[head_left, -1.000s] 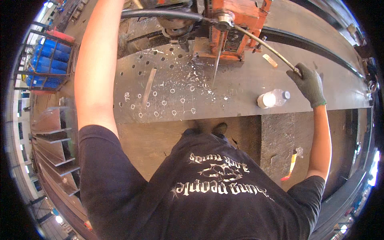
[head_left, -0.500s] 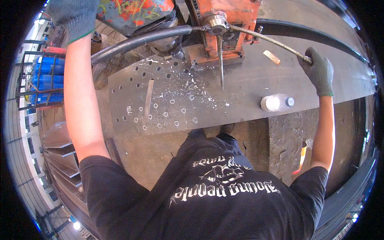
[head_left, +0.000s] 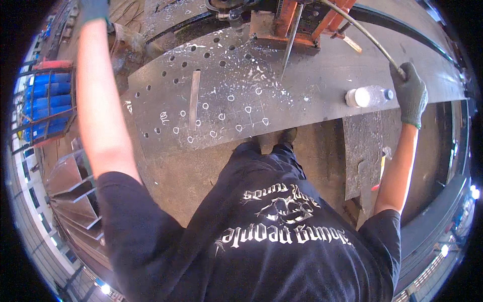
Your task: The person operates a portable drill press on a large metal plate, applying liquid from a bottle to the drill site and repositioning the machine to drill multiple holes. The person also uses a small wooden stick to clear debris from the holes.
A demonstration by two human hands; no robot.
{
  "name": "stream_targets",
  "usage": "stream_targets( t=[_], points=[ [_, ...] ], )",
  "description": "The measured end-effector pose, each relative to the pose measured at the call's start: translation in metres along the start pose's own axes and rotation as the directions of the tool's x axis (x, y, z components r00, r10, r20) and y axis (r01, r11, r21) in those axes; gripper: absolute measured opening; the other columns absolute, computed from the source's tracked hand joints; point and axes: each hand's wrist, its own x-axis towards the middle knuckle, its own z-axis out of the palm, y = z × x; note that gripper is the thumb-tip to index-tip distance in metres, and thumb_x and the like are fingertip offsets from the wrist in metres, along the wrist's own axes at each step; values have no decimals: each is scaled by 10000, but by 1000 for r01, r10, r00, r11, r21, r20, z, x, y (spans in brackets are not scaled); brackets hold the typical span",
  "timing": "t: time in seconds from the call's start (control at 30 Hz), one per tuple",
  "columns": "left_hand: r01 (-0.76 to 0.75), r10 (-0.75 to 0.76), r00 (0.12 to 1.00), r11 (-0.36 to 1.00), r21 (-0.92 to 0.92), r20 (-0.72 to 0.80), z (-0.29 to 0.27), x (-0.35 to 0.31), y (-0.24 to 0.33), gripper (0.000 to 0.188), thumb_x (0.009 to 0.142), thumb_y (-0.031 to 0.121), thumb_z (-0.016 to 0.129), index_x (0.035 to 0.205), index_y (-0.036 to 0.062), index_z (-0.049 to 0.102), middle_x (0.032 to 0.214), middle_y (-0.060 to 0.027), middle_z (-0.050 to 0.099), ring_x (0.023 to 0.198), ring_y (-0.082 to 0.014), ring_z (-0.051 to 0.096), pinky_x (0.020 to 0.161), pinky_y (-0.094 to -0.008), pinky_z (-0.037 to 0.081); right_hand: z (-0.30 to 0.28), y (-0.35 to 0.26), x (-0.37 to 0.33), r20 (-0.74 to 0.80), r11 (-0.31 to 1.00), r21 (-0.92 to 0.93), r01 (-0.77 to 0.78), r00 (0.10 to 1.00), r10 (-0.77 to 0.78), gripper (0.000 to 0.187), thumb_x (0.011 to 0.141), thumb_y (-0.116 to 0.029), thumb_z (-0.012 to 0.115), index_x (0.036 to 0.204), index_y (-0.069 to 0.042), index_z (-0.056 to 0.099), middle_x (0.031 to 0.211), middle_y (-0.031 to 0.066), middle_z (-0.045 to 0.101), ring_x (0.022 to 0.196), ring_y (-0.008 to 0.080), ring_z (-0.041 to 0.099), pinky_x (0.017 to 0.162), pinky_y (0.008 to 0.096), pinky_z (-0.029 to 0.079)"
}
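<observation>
grey-gloved right hand (head_left: 411, 91) grips a metal rod (head_left: 366, 34) near a bottle (head_left: 369, 96).

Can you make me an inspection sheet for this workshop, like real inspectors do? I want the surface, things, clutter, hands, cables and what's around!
Surface: large dark grey metal plate with dark round holes, drawn white circles and scattered pale specks.
Things at hand: orange metal machine stand, cut off by the top edge; long thin metal rod.
Clutter: clear plastic bottle with a blue cap; flat grey metal strip.
Right hand: grey-gloved, closed around the rod's end.
Left hand: grey-gloved, cut off by the top edge; its grip cannot be seen.
Cables: nothing clearly seen.
Surroundings: blue cylinders at the left, brown floor.
</observation>
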Motion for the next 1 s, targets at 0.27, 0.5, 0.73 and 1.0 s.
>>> stream_targets(
  t=[0.27,0.5,0.73,1.0],
  points=[
    [374,-363,447,906,197,818,12,-297,-27,560,1017,515,613,1418,124,621,1467,-226,591,1364,-389,563,1136,-464,446,5,-16,-3,119,989,64,-131,985,123,415,931,-549,734,998,-141,701,794,171,712,784,417,714,680,463,525],
    [-44,16,492,999,6,870,68,-390,9,593,1047,608,498,1499,231,568,1637,-297,367,1523,-514,311,1244,-626,238,45,-24,-17,129,988,108,-115,987,101,491,927,-597,727,1022,-115,727,820,195,694,763,393,694,684,447,504],
    [-69,-32,507,995,78,861,118,-390,12,611,1047,627,436,1522,255,531,1628,-323,352,1493,-596,295,1196,-728,234,46,-24,-15,152,980,118,-163,978,144,511,926,-614,724,1025,-112,726,807,184,685,733,355,666,698,445,505],
    [187,-490,656,842,506,574,101,-433,-49,643,1042,515,489,1484,50,544,1599,-334,372,1487,-526,338,1208,-670,261,46,-23,-14,121,980,137,-146,984,130,511,931,-611,719,1020,-108,733,785,175,674,723,343,663,696,435,506]
  ],
)
